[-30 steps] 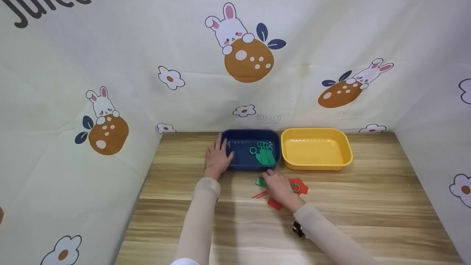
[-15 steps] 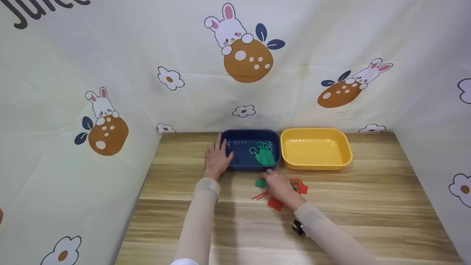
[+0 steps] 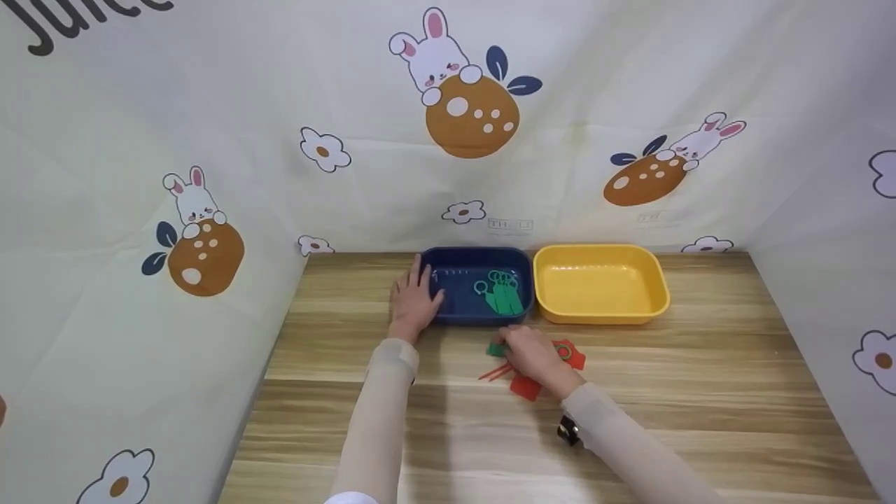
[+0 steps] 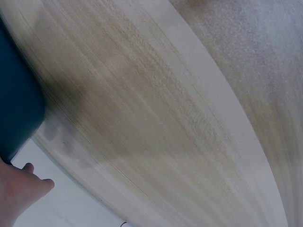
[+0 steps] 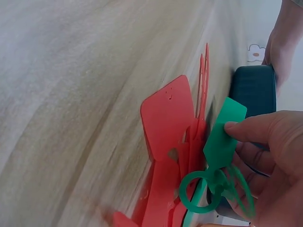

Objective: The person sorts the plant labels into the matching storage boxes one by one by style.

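With its fingers spread and nearly straight, my left hand rests against the left side of a dark blue plastic basin. Several green ring tags lie in that basin, toward its right side. In front of it, my right hand pinches a green plastic ring tag; its thumb lies on the flat label in the right wrist view. The pinched tag has a round loop at its end. Beneath and beside this hand are red plastic tags, some with long pointed tails, and part of another green ring shows.
A yellow basin stands to the right of the blue one, both at the back of the wood-grain table. Behind them rises a fabric backdrop printed with rabbits and flowers, which also closes off both sides.
The right hand has shifted very slightly toward the front, still over the tags. The left hand stays at the blue basin.
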Action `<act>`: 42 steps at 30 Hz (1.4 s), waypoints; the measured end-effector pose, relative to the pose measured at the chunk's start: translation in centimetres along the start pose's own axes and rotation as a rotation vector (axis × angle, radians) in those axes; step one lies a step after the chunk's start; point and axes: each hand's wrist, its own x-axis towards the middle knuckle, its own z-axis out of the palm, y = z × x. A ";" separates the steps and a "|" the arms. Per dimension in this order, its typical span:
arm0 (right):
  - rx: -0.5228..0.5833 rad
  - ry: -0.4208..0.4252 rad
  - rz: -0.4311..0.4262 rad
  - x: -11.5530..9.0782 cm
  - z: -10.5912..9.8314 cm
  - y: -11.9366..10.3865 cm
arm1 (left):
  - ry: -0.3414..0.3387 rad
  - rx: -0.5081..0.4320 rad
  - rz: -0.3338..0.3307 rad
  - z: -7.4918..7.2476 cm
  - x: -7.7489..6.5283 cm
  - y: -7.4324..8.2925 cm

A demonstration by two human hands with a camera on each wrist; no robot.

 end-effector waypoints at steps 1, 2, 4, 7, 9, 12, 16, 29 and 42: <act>0.001 -0.001 0.003 0.0 0.0 0.0 | -0.003 0.002 0.000 0.0 0.0 0.0; 0.003 -0.002 0.005 0.0 -0.1 0.0 | -0.002 0.001 0.001 0.0 -0.1 0.0; 0.004 -0.008 0.012 -0.1 -0.2 0.0 | 0.000 0.004 0.002 -0.1 -0.1 0.0; -0.003 -0.021 0.021 -0.1 -0.5 -0.1 | -0.007 0.016 -0.002 0.0 0.0 0.0; 0.007 -0.034 0.029 -0.1 -0.8 -0.2 | -0.009 0.017 -0.004 0.0 0.1 0.1; 0.016 -0.049 0.038 -0.2 -1.2 -0.4 | -0.019 0.014 -0.005 0.0 0.2 0.0; 0.009 -0.043 0.026 -0.3 -1.7 -0.6 | -0.010 -0.012 0.003 -0.1 0.1 0.1; -0.019 0.008 -0.001 -0.6 -2.8 -0.6 | 0.021 -0.031 0.012 0.0 0.1 0.1; -0.009 0.013 0.024 -0.9 -3.5 -0.6 | 0.020 -0.025 0.017 0.2 0.2 -0.1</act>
